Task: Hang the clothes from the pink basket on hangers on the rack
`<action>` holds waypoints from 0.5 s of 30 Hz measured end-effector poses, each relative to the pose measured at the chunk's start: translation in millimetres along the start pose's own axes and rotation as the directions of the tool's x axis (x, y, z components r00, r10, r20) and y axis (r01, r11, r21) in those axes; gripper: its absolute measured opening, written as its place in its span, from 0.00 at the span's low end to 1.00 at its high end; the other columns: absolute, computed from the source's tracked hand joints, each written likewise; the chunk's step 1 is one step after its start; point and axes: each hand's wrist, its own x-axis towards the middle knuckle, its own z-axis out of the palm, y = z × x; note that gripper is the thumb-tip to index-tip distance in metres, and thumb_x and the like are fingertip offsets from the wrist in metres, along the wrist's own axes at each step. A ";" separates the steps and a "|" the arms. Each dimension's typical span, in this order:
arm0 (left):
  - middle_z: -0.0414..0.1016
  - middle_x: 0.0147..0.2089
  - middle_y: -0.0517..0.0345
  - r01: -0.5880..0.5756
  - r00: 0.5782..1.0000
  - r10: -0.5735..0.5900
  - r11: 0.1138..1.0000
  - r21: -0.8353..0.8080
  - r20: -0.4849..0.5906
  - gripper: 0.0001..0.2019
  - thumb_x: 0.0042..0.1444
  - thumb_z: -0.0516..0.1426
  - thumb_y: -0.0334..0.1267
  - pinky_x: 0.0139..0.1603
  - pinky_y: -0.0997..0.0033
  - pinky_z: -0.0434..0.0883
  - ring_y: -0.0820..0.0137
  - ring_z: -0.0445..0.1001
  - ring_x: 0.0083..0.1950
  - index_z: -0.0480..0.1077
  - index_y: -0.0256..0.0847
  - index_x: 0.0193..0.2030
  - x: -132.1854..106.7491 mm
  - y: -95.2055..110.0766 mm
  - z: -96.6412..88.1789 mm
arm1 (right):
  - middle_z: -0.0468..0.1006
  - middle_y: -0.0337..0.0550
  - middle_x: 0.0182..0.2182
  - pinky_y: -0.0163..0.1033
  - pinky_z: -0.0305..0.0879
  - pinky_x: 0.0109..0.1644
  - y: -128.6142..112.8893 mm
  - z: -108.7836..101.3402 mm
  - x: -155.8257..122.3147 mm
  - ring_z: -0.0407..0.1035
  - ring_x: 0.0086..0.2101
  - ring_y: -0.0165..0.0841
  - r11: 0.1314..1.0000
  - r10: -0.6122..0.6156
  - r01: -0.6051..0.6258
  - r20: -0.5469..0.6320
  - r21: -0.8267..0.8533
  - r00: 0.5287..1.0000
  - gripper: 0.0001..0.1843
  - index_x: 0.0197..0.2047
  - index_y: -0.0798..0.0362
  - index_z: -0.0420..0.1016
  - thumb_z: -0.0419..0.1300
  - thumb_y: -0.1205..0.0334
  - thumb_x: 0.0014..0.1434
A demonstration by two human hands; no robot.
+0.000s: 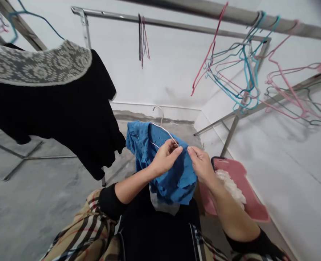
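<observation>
Plaid sleeves (pixel 95 224) frame the bottom edge, and both bare forearms reach up to the centre, where a blue garment (pixel 176 179) hangs bunched between the hands. At about 10 o'clock of the cloth, the left hand (pixel 164 158) has its fingers (pixel 176 150) pressed together on the arm of a pale wire hanger (pixel 162 116), whose hook stands up at 12 o'clock. At 2 o'clock of the cloth, the right hand (pixel 202 164) has thumb and fingers pinched shut on the blue fabric's top edge, just beside the left fingertips. The garment looks light, soft and limp, with a textured weave that should not slip; the upper hem or shoulder seam looks the best place to grip it. The thin wire would likely bend under force. A pink tub (pixel 254 206) holding white cloth (pixel 231 185) sits on the floor (pixel 27 195) at 4 o'clock. A black garment (pixel 73 116) with a lace collar hangs at 9 o'clock, and coloured empty hangers (pixel 242 72) dangle from a rail (pixel 176 25) at 1 o'clock.
</observation>
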 end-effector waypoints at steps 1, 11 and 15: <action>0.70 0.38 0.56 -0.027 0.997 0.028 1.000 0.008 -0.065 0.19 0.51 0.64 0.51 0.46 0.67 0.69 0.69 0.70 0.40 0.67 0.42 0.43 0.1 -1.0 -0.6 | 0.70 0.36 0.22 0.34 0.60 0.32 -2.3 7.1 1.5 0.63 0.27 0.30 0.996 0.034 -0.033 -0.014 0.080 0.999 0.23 0.29 0.54 0.72 0.53 0.42 0.62; 0.73 0.30 0.61 -0.221 0.889 0.277 0.957 0.188 -0.365 0.16 0.58 0.57 0.48 0.30 0.71 0.71 0.72 0.71 0.27 0.68 0.46 0.51 35.1 90.9 -68.7 | 0.80 0.43 0.43 0.40 0.69 0.47 10.1 19.9 -17.8 0.73 0.43 0.37 0.911 0.144 -0.168 0.091 0.378 0.985 0.20 0.47 0.44 0.80 0.62 0.44 0.56; 0.75 0.30 0.61 -0.291 0.797 0.451 0.870 0.398 -0.402 0.16 0.63 0.53 0.44 0.28 0.71 0.71 0.73 0.72 0.25 0.70 0.42 0.53 71.4 165.0 -113.2 | 0.81 0.46 0.37 0.41 0.69 0.44 59.1 10.9 -42.5 0.73 0.39 0.39 0.921 0.263 -0.285 0.116 0.267 0.958 0.21 0.41 0.47 0.83 0.65 0.41 0.51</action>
